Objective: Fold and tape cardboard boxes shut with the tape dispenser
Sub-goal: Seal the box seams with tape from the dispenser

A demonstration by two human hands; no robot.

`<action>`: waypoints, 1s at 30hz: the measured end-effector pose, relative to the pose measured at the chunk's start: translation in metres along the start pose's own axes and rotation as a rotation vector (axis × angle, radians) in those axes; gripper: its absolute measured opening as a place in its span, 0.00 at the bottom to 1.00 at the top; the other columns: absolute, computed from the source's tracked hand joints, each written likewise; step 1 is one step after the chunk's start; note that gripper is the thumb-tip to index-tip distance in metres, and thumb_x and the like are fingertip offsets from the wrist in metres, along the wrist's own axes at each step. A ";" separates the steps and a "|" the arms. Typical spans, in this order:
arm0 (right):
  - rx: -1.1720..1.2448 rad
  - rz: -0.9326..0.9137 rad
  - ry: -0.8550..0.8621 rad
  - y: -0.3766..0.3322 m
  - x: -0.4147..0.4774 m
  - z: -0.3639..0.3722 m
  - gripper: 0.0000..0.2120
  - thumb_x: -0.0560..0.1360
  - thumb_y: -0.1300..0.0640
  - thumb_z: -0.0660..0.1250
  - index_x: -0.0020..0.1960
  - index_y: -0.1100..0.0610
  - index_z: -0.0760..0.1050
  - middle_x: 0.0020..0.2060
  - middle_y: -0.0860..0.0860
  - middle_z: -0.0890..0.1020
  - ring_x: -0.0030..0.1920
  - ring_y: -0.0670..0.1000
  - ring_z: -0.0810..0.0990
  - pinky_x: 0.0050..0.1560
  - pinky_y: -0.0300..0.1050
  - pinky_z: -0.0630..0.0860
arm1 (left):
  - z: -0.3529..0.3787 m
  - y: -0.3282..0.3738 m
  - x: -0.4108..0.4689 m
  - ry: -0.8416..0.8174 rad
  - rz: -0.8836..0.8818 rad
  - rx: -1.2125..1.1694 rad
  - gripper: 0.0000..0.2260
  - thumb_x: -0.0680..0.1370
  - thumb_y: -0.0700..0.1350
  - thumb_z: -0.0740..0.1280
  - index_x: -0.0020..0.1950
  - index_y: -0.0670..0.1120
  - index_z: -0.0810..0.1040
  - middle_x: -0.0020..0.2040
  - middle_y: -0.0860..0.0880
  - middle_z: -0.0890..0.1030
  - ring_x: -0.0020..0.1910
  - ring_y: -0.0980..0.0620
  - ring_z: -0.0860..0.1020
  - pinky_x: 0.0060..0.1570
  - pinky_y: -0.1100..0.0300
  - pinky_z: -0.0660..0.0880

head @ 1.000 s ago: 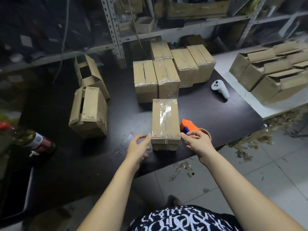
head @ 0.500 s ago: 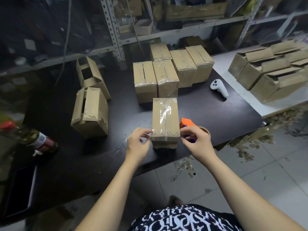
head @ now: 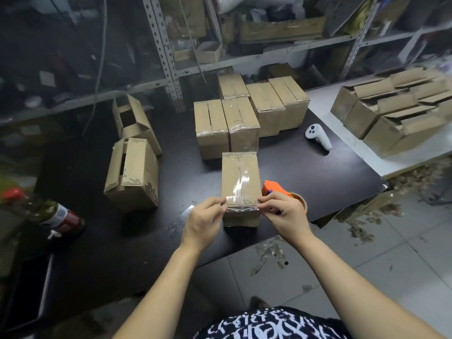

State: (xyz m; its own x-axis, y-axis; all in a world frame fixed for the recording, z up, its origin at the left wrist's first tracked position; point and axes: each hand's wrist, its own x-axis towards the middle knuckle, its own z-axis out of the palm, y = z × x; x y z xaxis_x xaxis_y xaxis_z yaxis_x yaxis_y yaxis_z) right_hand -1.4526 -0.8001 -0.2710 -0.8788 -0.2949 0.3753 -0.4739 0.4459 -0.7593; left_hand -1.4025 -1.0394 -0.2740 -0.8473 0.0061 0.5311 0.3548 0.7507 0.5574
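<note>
Box (head: 240, 177) runs lengthwise away from me — left hand (head: 203, 223), right hand (head: 285, 215) pinch its near-edge tape (head: 241, 208) (dispenser (head: 274, 188) just right).

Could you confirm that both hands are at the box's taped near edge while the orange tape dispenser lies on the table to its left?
Not quite: the head view shows the orange tape dispenser lying on the table to the right of the box, behind the right hand. The left hand and right hand are indeed at its taped near edge.
</note>
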 end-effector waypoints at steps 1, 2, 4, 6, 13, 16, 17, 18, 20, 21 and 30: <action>0.013 0.007 0.001 0.000 -0.001 0.001 0.05 0.72 0.66 0.78 0.46 0.59 0.88 0.46 0.49 0.86 0.52 0.40 0.84 0.49 0.34 0.78 | 0.001 0.001 -0.002 0.022 0.005 0.009 0.07 0.78 0.37 0.70 0.43 0.36 0.84 0.51 0.46 0.86 0.46 0.49 0.84 0.47 0.58 0.80; 0.021 0.016 -0.002 0.000 -0.002 0.002 0.05 0.72 0.66 0.78 0.47 0.59 0.88 0.46 0.49 0.86 0.52 0.40 0.84 0.50 0.35 0.79 | 0.003 0.001 -0.004 0.042 0.004 0.013 0.06 0.78 0.37 0.70 0.44 0.36 0.85 0.51 0.45 0.86 0.47 0.49 0.84 0.49 0.58 0.80; 0.027 0.025 -0.016 -0.001 -0.004 0.004 0.06 0.72 0.66 0.77 0.48 0.58 0.88 0.46 0.48 0.86 0.53 0.41 0.84 0.52 0.39 0.81 | 0.006 -0.002 -0.008 0.058 -0.013 0.013 0.06 0.78 0.37 0.70 0.46 0.36 0.85 0.52 0.44 0.86 0.49 0.49 0.85 0.53 0.57 0.80; 0.018 0.002 -0.023 -0.002 -0.005 0.007 0.06 0.73 0.65 0.77 0.49 0.58 0.88 0.47 0.48 0.86 0.53 0.42 0.84 0.53 0.43 0.83 | 0.007 -0.005 -0.013 0.068 -0.036 0.002 0.05 0.78 0.36 0.70 0.48 0.36 0.86 0.53 0.43 0.86 0.50 0.49 0.85 0.56 0.58 0.80; 0.003 0.010 -0.027 0.001 -0.008 0.005 0.10 0.73 0.65 0.76 0.51 0.55 0.88 0.51 0.45 0.85 0.56 0.44 0.83 0.57 0.47 0.82 | 0.004 -0.009 -0.016 0.057 0.017 -0.018 0.08 0.72 0.30 0.76 0.51 0.35 0.86 0.57 0.42 0.85 0.54 0.49 0.85 0.62 0.62 0.78; 0.017 0.027 0.015 -0.003 -0.010 0.009 0.05 0.75 0.60 0.75 0.49 0.54 0.88 0.50 0.44 0.86 0.54 0.44 0.84 0.53 0.49 0.83 | 0.001 -0.006 -0.022 0.041 -0.046 -0.037 0.11 0.72 0.34 0.76 0.53 0.36 0.86 0.59 0.44 0.85 0.56 0.53 0.84 0.62 0.62 0.77; 0.019 0.019 0.038 -0.006 -0.010 0.011 0.04 0.75 0.58 0.76 0.48 0.54 0.88 0.48 0.44 0.86 0.53 0.44 0.84 0.51 0.49 0.83 | 0.000 -0.004 -0.020 0.051 -0.070 -0.051 0.09 0.73 0.35 0.74 0.52 0.37 0.87 0.58 0.44 0.85 0.55 0.54 0.84 0.61 0.62 0.78; 0.015 0.014 0.062 -0.008 -0.009 0.013 0.03 0.75 0.56 0.77 0.47 0.55 0.88 0.47 0.46 0.86 0.52 0.44 0.84 0.49 0.49 0.83 | -0.001 -0.003 -0.016 0.061 -0.087 -0.065 0.06 0.74 0.35 0.74 0.49 0.38 0.87 0.56 0.45 0.86 0.53 0.55 0.84 0.58 0.61 0.79; 0.003 0.009 0.088 -0.007 -0.008 0.017 0.05 0.73 0.55 0.78 0.45 0.57 0.88 0.45 0.48 0.85 0.51 0.44 0.84 0.46 0.49 0.83 | -0.002 -0.002 -0.007 0.049 -0.108 -0.069 0.02 0.74 0.37 0.77 0.42 0.40 0.87 0.48 0.48 0.87 0.50 0.55 0.85 0.49 0.65 0.79; -0.005 0.006 0.089 -0.006 -0.007 0.018 0.06 0.73 0.55 0.79 0.45 0.57 0.87 0.45 0.48 0.85 0.51 0.44 0.84 0.46 0.49 0.83 | -0.002 -0.002 -0.003 0.028 -0.119 -0.061 0.05 0.73 0.38 0.78 0.38 0.41 0.86 0.45 0.49 0.86 0.49 0.55 0.85 0.45 0.70 0.77; -0.016 -0.016 -0.019 -0.004 0.002 0.013 0.05 0.71 0.61 0.80 0.45 0.58 0.85 0.44 0.49 0.81 0.50 0.48 0.84 0.44 0.46 0.83 | -0.006 -0.009 0.010 -0.092 -0.083 -0.012 0.10 0.68 0.37 0.82 0.37 0.42 0.80 0.41 0.50 0.81 0.45 0.51 0.85 0.37 0.51 0.81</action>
State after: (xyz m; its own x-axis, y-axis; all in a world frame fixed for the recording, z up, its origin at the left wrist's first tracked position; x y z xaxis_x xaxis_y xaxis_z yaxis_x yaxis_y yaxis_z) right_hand -1.4517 -0.8131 -0.2745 -0.8700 -0.3181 0.3766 -0.4886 0.4544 -0.7449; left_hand -1.4119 -1.0501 -0.2705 -0.9062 0.0053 0.4229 0.2865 0.7432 0.6046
